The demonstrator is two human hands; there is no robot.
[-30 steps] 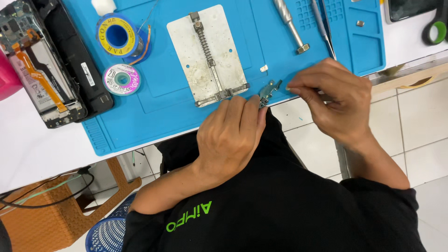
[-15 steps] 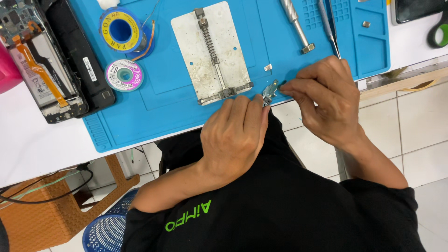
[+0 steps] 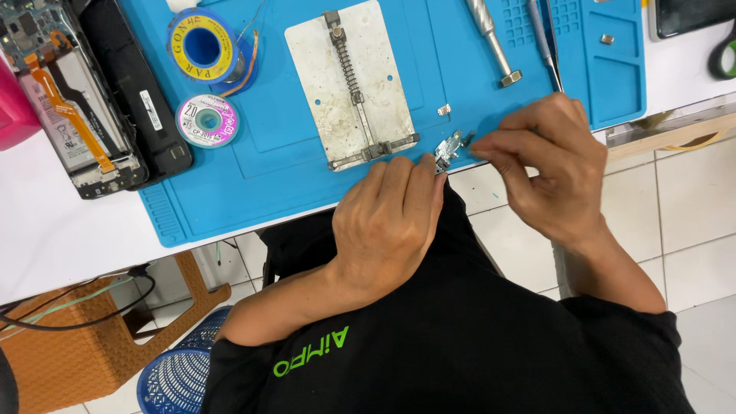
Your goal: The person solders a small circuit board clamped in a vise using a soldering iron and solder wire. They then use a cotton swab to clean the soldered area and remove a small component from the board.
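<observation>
A small metal part [image 3: 448, 148] with a bit of circuit board sits at the near edge of the blue work mat [image 3: 491, 84]. My left hand [image 3: 387, 222] rests with its fingertips closed on the part's lower end. From the right, my right hand [image 3: 548, 165] pinches the part's upper end between thumb and forefinger. A worn metal board-holder plate [image 3: 349, 80] with a spring rail lies just left of the part.
On the mat lie a blue-and-yellow wire spool [image 3: 203, 46], a pink-and-white solder reel [image 3: 207, 120], a metal driver [image 3: 494, 42], tweezers [image 3: 543, 42] and tiny metal bits [image 3: 444, 110]. An opened phone [image 3: 73, 100] lies far left. A wicker basket [image 3: 73, 345] and blue stool [image 3: 180, 372] stand below.
Both hands stay pinched on the small part at the mat's edge. My right hand has shifted slightly, and the view has drifted a little.
</observation>
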